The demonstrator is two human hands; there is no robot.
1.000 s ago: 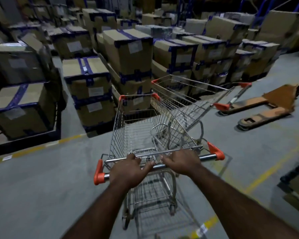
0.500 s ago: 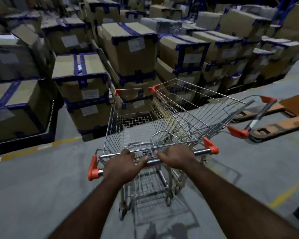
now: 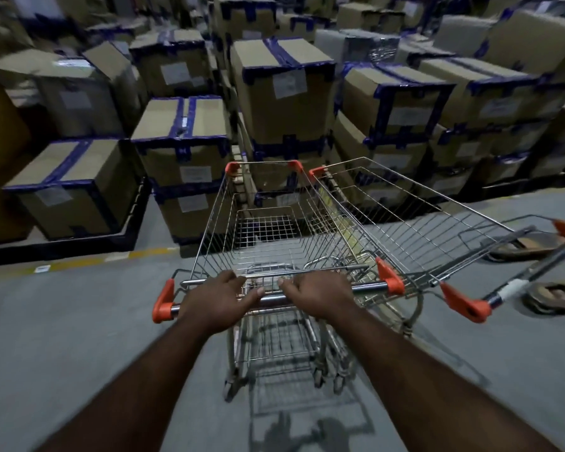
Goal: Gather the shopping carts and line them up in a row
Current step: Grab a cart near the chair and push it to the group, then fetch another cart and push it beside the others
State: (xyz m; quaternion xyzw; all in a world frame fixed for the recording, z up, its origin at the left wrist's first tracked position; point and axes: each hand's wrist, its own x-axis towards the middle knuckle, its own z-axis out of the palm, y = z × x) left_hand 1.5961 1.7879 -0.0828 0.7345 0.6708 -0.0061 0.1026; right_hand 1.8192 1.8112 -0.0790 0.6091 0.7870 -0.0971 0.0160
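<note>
A wire shopping cart (image 3: 268, 230) with orange corner caps stands in front of me on the grey floor. My left hand (image 3: 217, 300) and my right hand (image 3: 320, 293) both grip its chrome handle bar (image 3: 369, 288), side by side near the middle. A second wire cart (image 3: 415, 220) stands close on its right, angled away, its orange-capped handle (image 3: 499, 296) pointing right. The two baskets touch or nearly touch along their sides.
Stacks of taped cardboard boxes (image 3: 281, 89) on black pallets (image 3: 56, 247) fill the space ahead. A yellow floor line (image 3: 88, 262) runs in front of them. A pallet jack's forks (image 3: 555, 295) lie on the floor at the right.
The cart I hold has rolled forward and turned, drawing alongside the second cart. The boxes are nearer and the pallet jack has slid toward the right edge.
</note>
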